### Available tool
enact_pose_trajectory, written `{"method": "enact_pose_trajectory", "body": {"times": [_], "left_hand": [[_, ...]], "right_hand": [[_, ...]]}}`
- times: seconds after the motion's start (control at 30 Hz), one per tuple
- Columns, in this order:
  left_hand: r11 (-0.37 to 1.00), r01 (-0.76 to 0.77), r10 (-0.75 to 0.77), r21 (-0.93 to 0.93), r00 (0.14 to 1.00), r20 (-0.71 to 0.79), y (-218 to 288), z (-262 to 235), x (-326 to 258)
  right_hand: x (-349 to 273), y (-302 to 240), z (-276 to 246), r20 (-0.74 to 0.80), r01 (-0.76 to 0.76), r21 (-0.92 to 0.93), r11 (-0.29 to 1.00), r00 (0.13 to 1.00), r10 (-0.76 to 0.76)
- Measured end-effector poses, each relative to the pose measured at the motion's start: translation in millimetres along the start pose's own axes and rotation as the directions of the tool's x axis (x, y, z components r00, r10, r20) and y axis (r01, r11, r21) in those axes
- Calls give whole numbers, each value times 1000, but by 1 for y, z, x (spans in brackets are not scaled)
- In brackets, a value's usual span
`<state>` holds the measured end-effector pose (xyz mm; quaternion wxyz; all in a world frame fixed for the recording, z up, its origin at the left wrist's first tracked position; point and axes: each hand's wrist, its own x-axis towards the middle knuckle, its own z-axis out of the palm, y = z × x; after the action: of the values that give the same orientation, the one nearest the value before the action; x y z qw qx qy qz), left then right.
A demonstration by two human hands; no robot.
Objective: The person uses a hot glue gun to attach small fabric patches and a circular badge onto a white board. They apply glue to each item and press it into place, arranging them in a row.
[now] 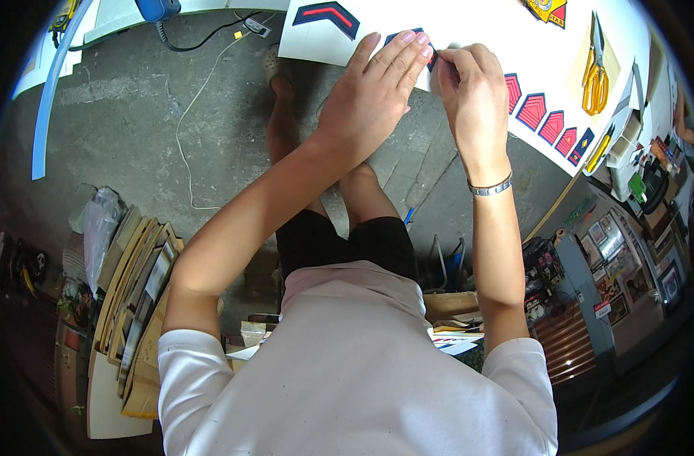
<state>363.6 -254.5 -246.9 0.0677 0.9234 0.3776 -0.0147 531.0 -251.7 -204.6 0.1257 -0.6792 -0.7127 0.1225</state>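
Observation:
My left hand (383,91) lies flat with fingers stretched out over a dark blue chevron patch (433,58) with a red stripe, on a white board (457,19). Most of that patch is hidden beneath the fingers. At its right edge, the thumb and fingers of my right hand (469,80) are pinched together; whatever is between them is too small to make out. Another chevron patch (326,18), blue with one red stripe, sits to the left. Right of my right hand runs a row of red and blue striped patches (532,112).
Orange-handled scissors (595,80) lie on the board's right side, below a yellow emblem patch (546,9). A yellow cutter (598,152) rests by the right edge. Stacked boards (134,281) lean at the left. A white cord (181,125) crosses the concrete floor.

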Motion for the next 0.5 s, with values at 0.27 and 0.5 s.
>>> {"method": "enact_pose_trajectory", "body": {"times": [0.27, 0.5], "left_hand": [[996, 1, -2, -88, 1000, -13, -1, 1, 0], [962, -4, 6, -274, 1000, 6, -5, -4, 5]], "right_hand": [[-9, 1, -29, 15, -250, 188, 950, 968, 252], [-184, 12, 12, 447, -590, 157, 792, 757, 476]]}}
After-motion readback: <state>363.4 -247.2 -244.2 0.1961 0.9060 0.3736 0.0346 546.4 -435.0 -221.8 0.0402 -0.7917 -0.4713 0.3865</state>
